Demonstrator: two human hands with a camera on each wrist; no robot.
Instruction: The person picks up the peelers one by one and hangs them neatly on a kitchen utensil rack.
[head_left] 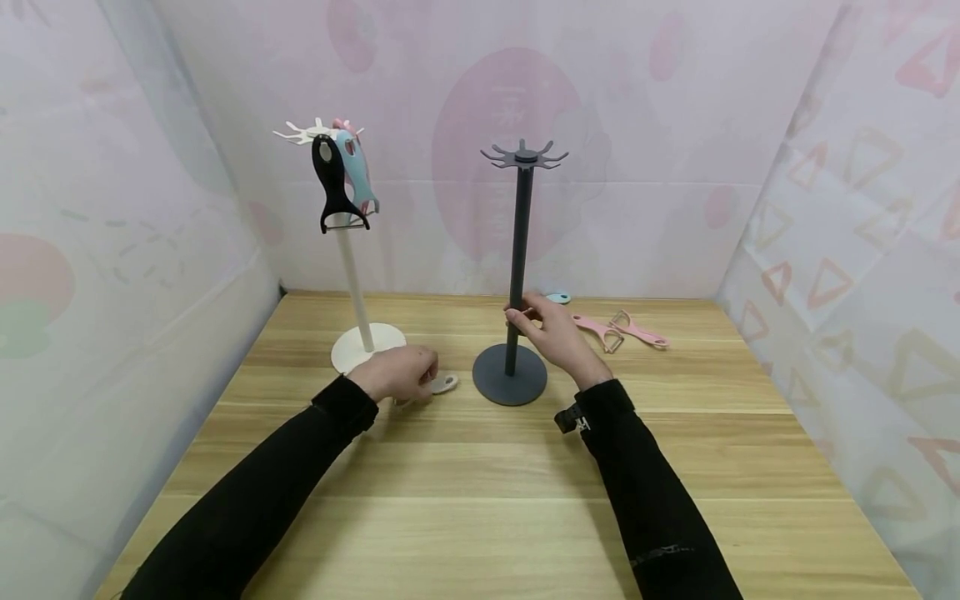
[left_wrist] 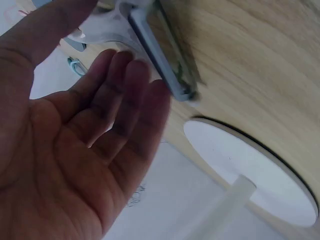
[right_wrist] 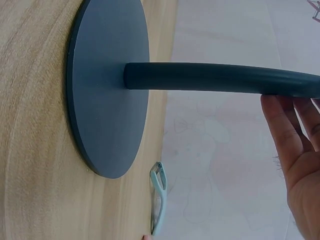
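My left hand (head_left: 399, 372) reaches down to the tabletop, thumb and fingers at a whitish peeler (head_left: 444, 384). Its rounded handle end sticks out past the hand, and its blade end (left_wrist: 157, 55) shows blurred at the fingertips in the left wrist view. My right hand (head_left: 557, 333) holds the upright pole of a dark grey hook stand (head_left: 519, 250), thumb and fingers on the lower part. Its prongs carry nothing. At left stands a white hook stand (head_left: 352, 283); a black peeler (head_left: 333, 179) and a light blue peeler (head_left: 357, 171) hang from it, with a pink one partly hidden behind.
Right of the dark stand lie two pink peelers (head_left: 600, 329) (head_left: 641, 332), close together on the wooden table (head_left: 480, 508). Near the back edge is another light blue peeler (right_wrist: 159, 200), partly hidden by my right hand in the head view. Printed cloth walls (head_left: 637, 100) enclose the back and sides.
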